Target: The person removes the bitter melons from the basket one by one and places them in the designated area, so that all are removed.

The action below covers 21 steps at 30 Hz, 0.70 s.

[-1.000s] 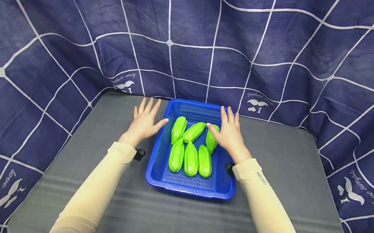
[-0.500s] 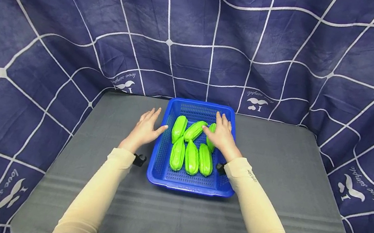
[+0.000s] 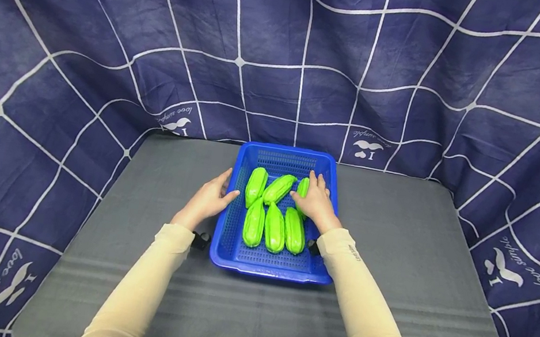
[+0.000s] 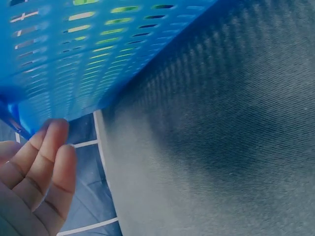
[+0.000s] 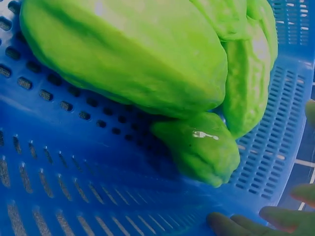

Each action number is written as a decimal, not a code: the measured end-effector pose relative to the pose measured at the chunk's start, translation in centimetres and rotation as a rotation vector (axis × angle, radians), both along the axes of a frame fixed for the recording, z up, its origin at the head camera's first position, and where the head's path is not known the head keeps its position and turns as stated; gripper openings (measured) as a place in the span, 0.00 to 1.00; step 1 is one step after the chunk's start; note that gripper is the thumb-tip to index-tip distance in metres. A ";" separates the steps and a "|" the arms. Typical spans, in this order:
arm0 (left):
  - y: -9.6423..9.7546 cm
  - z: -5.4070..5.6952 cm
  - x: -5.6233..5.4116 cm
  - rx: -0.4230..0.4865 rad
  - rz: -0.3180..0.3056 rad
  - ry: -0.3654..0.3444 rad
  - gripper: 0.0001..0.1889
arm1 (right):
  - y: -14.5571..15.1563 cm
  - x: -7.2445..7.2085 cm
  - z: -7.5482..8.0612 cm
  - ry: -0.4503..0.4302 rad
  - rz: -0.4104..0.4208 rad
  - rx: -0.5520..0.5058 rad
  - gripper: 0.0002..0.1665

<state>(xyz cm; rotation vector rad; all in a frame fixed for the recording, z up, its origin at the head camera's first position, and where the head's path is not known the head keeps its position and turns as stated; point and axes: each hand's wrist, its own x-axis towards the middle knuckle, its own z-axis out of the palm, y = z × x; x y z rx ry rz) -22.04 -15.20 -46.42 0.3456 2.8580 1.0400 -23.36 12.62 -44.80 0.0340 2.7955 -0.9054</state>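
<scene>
Several bright green, ridged gourds [image 3: 275, 227] lie in two rows inside a blue perforated plastic basket [image 3: 270, 272]. My left hand [image 3: 206, 200] is beside the basket's left wall, thumb near the rim; in the left wrist view its loosely bent fingers [image 4: 54, 152] are outside the slotted wall [image 4: 69, 59]. My right hand [image 3: 316, 203] reaches over the right rim, above the far right gourd [image 3: 303, 187], partly covering it. In the right wrist view, its fingers [image 5: 288, 216] are spread near the basket wall, apart from the smaller-looking gourd [image 5: 204, 152].
A grey cloth-covered table [image 3: 248, 316] lies under the basket. Behind it and along both sides hangs a dark blue curtain [image 3: 335, 44] with white grid lines. Black camera straps are on both wrists, over cream sleeves [image 3: 142, 289].
My right hand has come left and lower, from the right rim to over the far right gourd. My left hand has turned and lowered beside the left wall. The gourds stay put.
</scene>
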 end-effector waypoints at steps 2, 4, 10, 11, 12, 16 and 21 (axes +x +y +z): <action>0.0 -0.3 0.0 0.002 0.007 0.000 0.37 | 0.0 -0.1 -0.2 -0.009 0.000 0.001 0.50; 0.0 -0.6 0.0 0.013 0.021 0.000 0.37 | 0.0 -0.1 -0.4 -0.015 -0.001 -0.001 0.50; 0.1 -1.4 0.3 0.087 0.075 0.012 0.34 | 0.0 -0.4 -1.1 -0.047 -0.014 -0.008 0.51; 0.1 -1.5 0.3 0.104 0.084 0.019 0.34 | -0.1 -0.4 -1.2 -0.052 -0.018 -0.008 0.51; 0.2 -1.6 0.3 0.118 0.092 0.026 0.33 | -0.1 -0.5 -1.4 -0.054 -0.023 -0.008 0.51; 0.4 -2.0 0.4 0.172 0.123 0.032 0.33 | -0.3 -0.7 -2.0 -0.059 -0.048 0.002 0.51; 0.6 -2.2 0.5 0.202 0.143 0.024 0.32 | -0.4 -1.0 -2.5 -0.076 -0.078 0.010 0.50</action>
